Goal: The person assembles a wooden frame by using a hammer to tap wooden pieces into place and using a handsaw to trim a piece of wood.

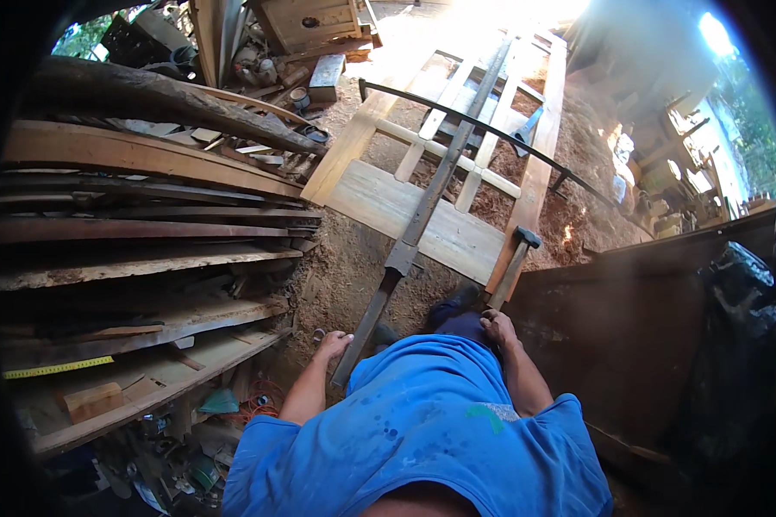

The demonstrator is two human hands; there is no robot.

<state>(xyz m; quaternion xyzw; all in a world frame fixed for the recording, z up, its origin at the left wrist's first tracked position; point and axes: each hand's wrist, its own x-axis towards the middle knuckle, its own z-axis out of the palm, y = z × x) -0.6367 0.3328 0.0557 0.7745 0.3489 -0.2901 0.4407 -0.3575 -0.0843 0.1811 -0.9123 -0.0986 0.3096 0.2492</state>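
A wooden door-like frame (414, 205) of pale rails and panels lies ahead of me. Along its length runs a long metal bar clamp (427, 202), its near end reaching back beside my body. My left hand (332, 346) is next to that near end, fingers loosely extended, close to or touching the bar. In my right hand (497, 327) is the handle end of a hammer (510, 274), whose dark head points away over the frame's right stile. A second, curved dark bar (478, 127) crosses the frame. A blue-handled tool (528, 123) rests on its far right side.
Stacked boards and planks (147, 224) fill rack shelves on my left, with a yellow measuring tape (59, 368) on one. A dark brown panel (612, 336) stands close on my right, with black plastic (737, 302) over it. Sawdust (345, 276) covers the floor.
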